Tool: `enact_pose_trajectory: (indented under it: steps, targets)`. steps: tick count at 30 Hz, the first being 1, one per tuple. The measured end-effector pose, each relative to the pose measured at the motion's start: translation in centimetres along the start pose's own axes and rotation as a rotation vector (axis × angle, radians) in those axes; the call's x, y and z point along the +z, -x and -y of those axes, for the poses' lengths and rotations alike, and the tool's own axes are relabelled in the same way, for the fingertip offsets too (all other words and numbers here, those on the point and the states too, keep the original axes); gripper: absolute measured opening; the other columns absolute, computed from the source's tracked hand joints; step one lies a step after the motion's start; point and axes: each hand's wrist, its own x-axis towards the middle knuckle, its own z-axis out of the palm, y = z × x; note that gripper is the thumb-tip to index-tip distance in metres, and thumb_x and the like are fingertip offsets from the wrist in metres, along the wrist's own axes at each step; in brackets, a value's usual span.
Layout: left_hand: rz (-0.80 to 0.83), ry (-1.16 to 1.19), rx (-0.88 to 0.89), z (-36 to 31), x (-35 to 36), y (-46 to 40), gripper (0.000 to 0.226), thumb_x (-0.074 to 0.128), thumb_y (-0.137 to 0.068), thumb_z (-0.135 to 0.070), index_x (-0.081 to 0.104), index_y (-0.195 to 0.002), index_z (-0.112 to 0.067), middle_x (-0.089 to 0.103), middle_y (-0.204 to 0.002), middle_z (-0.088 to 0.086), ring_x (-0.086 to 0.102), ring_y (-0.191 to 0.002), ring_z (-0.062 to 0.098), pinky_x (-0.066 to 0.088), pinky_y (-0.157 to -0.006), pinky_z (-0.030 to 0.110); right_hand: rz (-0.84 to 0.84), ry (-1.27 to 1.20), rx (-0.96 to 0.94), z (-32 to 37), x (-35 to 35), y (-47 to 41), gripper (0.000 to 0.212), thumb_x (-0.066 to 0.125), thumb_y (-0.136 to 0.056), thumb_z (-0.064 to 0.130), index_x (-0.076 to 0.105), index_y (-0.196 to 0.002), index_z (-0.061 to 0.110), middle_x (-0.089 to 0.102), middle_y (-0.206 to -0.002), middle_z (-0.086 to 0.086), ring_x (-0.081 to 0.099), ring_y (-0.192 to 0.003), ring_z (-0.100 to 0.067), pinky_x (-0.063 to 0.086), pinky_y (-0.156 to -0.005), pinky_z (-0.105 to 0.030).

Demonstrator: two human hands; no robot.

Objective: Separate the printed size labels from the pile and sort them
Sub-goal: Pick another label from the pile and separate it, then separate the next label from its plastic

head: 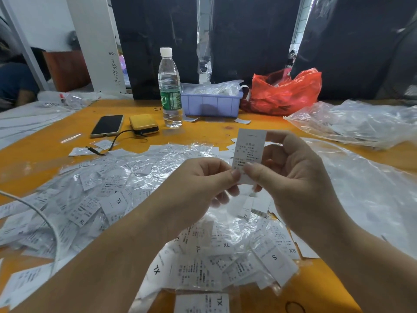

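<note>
A white printed label (249, 150) is held upright above the table, its printed side facing me. My left hand (198, 179) pinches its lower edge from the left, and my right hand (291, 172) pinches it from the right with fingers curled behind it. Below the hands, a wide pile of white size labels (108, 195) marked XL, S and XS lies mixed with clear plastic sleeves on the orange table (203, 132). One label marked S (274, 258) lies at the near right of the pile.
A water bottle (169, 86), a purple bin (212, 105) and a red plastic bag (284, 91) stand at the back. A phone (107, 125) and a yellow box (143, 124) lie at left. Clear plastic sheets (361, 123) cover the right side. A white cable (45, 220) crosses the left pile.
</note>
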Motion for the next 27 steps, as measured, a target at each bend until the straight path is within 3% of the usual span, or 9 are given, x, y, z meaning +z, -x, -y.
enact_pose_trajectory:
  steps: [3, 7, 10, 12, 15, 17, 20, 23, 27]
  targets:
    - [-0.026, -0.004, -0.002, 0.0, -0.1, 0.0, 0.022, 0.060, -0.094, -0.018, 0.071, -0.075, -0.020, 0.068, -0.071, -0.001, 0.056, -0.061, 0.009, 0.045, -0.065, 0.027, 0.003, -0.048, 0.115, 0.2, -0.5, -0.4, 0.005, 0.068, -0.079, 0.018, 0.069, -0.083, 0.016, 0.074, -0.082, -0.004, 0.062, -0.067, -0.015, 0.050, -0.060, -0.027]
    - [-0.056, 0.014, 0.009, 0.0, -0.2, 0.1, 0.018, 0.059, -0.095, -0.018, 0.070, -0.082, -0.014, 0.068, -0.070, -0.002, 0.056, -0.060, 0.008, 0.048, -0.064, 0.024, -0.023, -0.152, 0.284, 0.0, -0.5, -0.7, 0.017, 0.071, -0.081, 0.009, 0.069, -0.065, 0.015, 0.074, -0.078, -0.003, 0.059, -0.063, -0.005, 0.047, -0.062, -0.029]
    - [-0.089, 0.022, 0.022, 0.1, -0.1, 0.0, 0.017, 0.059, -0.095, -0.020, 0.069, -0.082, -0.014, 0.068, -0.070, -0.004, 0.057, -0.059, 0.007, 0.049, -0.064, 0.024, -0.005, -0.288, 0.379, -0.2, -0.1, -0.4, 0.009, 0.076, -0.063, 0.023, 0.071, -0.063, 0.015, 0.071, -0.073, 0.000, 0.058, -0.061, -0.004, 0.047, -0.059, -0.025]
    - [-0.103, 0.013, 0.030, 0.2, -0.1, 0.0, 0.016, 0.060, -0.094, -0.021, 0.069, -0.081, -0.018, 0.068, -0.069, -0.006, 0.058, -0.059, 0.006, 0.050, -0.064, 0.024, 0.025, -0.299, 0.393, -0.4, 0.1, -0.1, 0.018, 0.076, -0.056, 0.028, 0.072, -0.068, 0.015, 0.069, -0.074, -0.001, 0.058, -0.063, -0.006, 0.049, -0.058, -0.024]
    - [-0.090, -0.021, 0.034, 0.2, 0.0, 0.0, 0.015, 0.061, -0.094, -0.021, 0.070, -0.081, -0.021, 0.068, -0.070, -0.006, 0.058, -0.060, 0.006, 0.050, -0.064, 0.022, -0.006, -0.285, 0.320, -0.1, -0.1, -0.3, 0.026, 0.073, -0.065, 0.030, 0.072, -0.090, 0.022, 0.064, -0.082, -0.004, 0.059, -0.070, -0.011, 0.052, -0.061, -0.026]
    - [-0.071, -0.017, 0.029, 0.2, 0.1, 0.1, 0.014, 0.061, -0.093, -0.021, 0.070, -0.082, -0.020, 0.068, -0.071, -0.006, 0.057, -0.060, 0.007, 0.050, -0.063, 0.021, -0.082, -0.141, 0.202, 0.2, -0.7, -0.5, 0.033, 0.073, -0.076, 0.024, 0.066, -0.108, 0.026, 0.064, -0.083, -0.003, 0.063, -0.072, -0.014, 0.055, -0.062, -0.027]
    - [-0.060, 0.005, 0.032, 0.3, 0.2, 0.1, 0.013, 0.062, -0.092, -0.023, 0.070, -0.082, -0.019, 0.068, -0.072, -0.004, 0.058, -0.061, 0.008, 0.050, -0.062, 0.020, -0.166, 0.035, 0.054, 0.5, -0.6, -0.4, 0.021, 0.070, -0.086, 0.010, 0.065, -0.100, 0.024, 0.069, -0.077, -0.005, 0.064, -0.068, -0.019, 0.057, -0.063, -0.028]
    - [-0.076, 0.051, 0.040, 0.2, 0.3, 0.0, 0.014, 0.064, -0.084, -0.029, 0.070, -0.083, -0.016, 0.067, -0.070, -0.005, 0.059, -0.062, 0.009, 0.050, -0.061, 0.022, -0.222, 0.037, 0.022, 0.6, 0.2, 0.2, 0.015, 0.073, -0.084, 0.010, 0.069, -0.087, 0.024, 0.070, -0.075, -0.005, 0.063, -0.066, -0.024, 0.055, -0.063, -0.037]
    - [-0.079, 0.127, 0.029, 0.3, 0.3, -0.1, 0.023, 0.065, -0.076, -0.033, 0.070, -0.085, -0.013, 0.068, -0.071, -0.002, 0.061, -0.064, 0.012, 0.052, -0.060, 0.023, -0.264, -0.001, 0.031, 0.7, 0.2, 0.4, 0.014, 0.075, -0.082, 0.010, 0.072, -0.086, 0.024, 0.071, -0.077, -0.005, 0.063, -0.067, -0.022, 0.054, -0.066, -0.043]
